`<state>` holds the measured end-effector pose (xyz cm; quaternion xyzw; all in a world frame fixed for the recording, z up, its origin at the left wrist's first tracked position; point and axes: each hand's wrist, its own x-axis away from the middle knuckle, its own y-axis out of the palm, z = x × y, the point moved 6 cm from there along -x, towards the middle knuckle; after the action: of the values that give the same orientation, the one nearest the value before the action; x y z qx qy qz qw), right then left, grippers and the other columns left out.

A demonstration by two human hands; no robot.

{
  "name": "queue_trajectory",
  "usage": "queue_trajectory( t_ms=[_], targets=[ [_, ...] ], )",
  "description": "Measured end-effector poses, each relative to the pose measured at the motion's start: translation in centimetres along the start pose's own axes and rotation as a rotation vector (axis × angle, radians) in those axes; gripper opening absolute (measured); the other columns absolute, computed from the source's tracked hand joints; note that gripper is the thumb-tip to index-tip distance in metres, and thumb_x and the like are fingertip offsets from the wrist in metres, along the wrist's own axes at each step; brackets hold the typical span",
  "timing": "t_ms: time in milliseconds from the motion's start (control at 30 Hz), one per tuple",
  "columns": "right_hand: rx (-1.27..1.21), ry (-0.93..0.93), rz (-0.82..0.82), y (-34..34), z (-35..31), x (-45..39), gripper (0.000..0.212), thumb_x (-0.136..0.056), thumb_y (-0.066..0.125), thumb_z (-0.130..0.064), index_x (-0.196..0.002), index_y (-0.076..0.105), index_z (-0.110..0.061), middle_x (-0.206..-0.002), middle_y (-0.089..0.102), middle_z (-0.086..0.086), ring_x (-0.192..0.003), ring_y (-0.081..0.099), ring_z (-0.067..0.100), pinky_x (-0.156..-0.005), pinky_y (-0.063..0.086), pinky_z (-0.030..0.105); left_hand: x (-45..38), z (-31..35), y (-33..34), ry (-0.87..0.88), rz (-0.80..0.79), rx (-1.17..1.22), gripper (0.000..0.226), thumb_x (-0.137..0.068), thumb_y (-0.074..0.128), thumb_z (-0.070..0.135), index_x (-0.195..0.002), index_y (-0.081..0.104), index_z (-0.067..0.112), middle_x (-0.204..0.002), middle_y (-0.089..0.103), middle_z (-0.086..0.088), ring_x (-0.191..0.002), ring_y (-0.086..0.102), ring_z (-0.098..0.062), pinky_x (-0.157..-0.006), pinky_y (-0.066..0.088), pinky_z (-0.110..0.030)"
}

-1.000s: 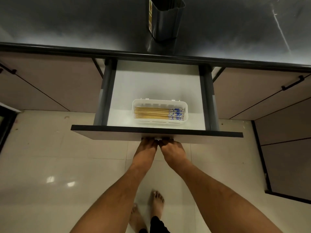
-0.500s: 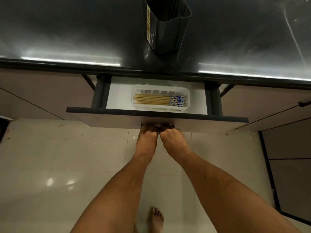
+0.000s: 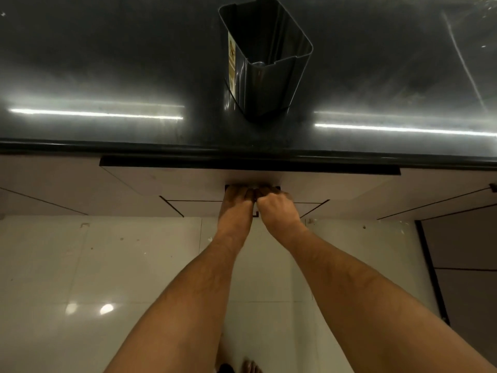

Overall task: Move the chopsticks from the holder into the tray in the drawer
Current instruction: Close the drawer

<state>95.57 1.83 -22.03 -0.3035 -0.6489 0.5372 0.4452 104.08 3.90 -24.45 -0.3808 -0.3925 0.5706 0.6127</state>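
The drawer (image 3: 188, 181) sits pushed in beneath the edge of the dark counter (image 3: 107, 76), only its pale front panel and dark top edge visible. Its interior is hidden, so neither the tray nor the chopsticks can be seen. Both hands meet at the dark handle (image 3: 252, 187) at the centre of the drawer front. The left hand (image 3: 236, 203) lies with its fingers extended forward against the handle; whether they hook around it cannot be told. The right hand (image 3: 277, 205), touching the left, has its fingers curled at the handle, knuckles raised. The holder (image 3: 266, 60), a dark rectangular container with a label on its left wall, stands upright on the counter directly behind the hands, with nothing visible inside. Below, a pale tiled floor (image 3: 80, 265) reflects ceiling lights, and a bare foot (image 3: 251, 366) shows at the bottom edge.
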Motion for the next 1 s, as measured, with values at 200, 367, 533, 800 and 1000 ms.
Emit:
queue_trajectory(
  t_ms=[200, 367, 533, 800, 1000],
  targets=[
    [0.022, 0.064, -0.062, 0.6, 1.0, -2.3, 0.047, -0.092, 0.068, -0.019, -0.137, 0.053, -0.018, -0.134, 0.059, 0.007, -0.118, 0.059, 0.027, -0.095, 0.051, 0.039, -2.4, -0.1, -0.3, -0.006, 0.016, -0.011, 0.049, -0.065, 0.088, 0.0, -0.111, 0.072, 0.005, -0.115, 0.071, -0.018, -0.112, 0.065, -0.037, -0.1, 0.051, -0.042],
    [0.016, 0.113, -0.051, 0.3, 1.5, -3.6, 0.044, -0.093, 0.066, -0.01, -0.135, 0.054, -0.017, -0.133, 0.06, 0.008, -0.114, 0.063, 0.027, -0.089, 0.054, 0.039, -3.8, -0.4, 0.2, 0.019, 0.031, 0.008, 0.042, -0.089, 0.07, 0.006, -0.13, 0.06, 0.009, -0.135, 0.06, -0.015, -0.13, 0.052, -0.033, -0.114, 0.039, -0.039],
    [0.005, 0.112, -0.004, -0.3, 1.8, -4.3, 0.038, -0.096, 0.061, -0.01, -0.133, 0.056, -0.016, -0.131, 0.062, 0.009, -0.115, 0.064, 0.028, -0.091, 0.055, 0.04, -4.6, -1.2, -0.5, -0.077, 0.091, 0.318, 0.026, -0.1, 0.051, 0.019, -0.123, 0.062, 0.012, -0.126, 0.061, -0.013, -0.117, 0.057, -0.027, -0.103, 0.046, -0.036],
    [-0.204, 0.093, -0.02, -0.5, 2.1, -3.4, 0.054, -0.096, 0.059, -0.005, -0.146, 0.044, -0.017, -0.148, 0.049, 0.01, -0.133, 0.05, 0.031, -0.108, 0.044, 0.04, -4.9, -0.7, -0.9, -0.166, -0.168, 0.174, 0.037, -0.098, 0.055, 0.021, -0.134, 0.048, 0.024, -0.14, 0.051, -0.007, -0.124, 0.051, -0.026, -0.106, 0.045, -0.044],
    [-0.093, 0.064, -0.027, 0.4, 1.8, 0.9, 0.049, -0.104, 0.046, -0.022, -0.15, 0.036, -0.01, -0.156, 0.039, 0.019, -0.127, 0.055, 0.03, -0.107, 0.048, 0.04, -0.8, -0.6, -2.6, -0.114, -0.275, -0.084, 0.021, -0.098, 0.056, 0.024, -0.112, 0.067, 0.012, -0.075, 0.056, 0.002, -0.068, 0.06, -0.01, -0.061, 0.048, -0.022]
  ],
)
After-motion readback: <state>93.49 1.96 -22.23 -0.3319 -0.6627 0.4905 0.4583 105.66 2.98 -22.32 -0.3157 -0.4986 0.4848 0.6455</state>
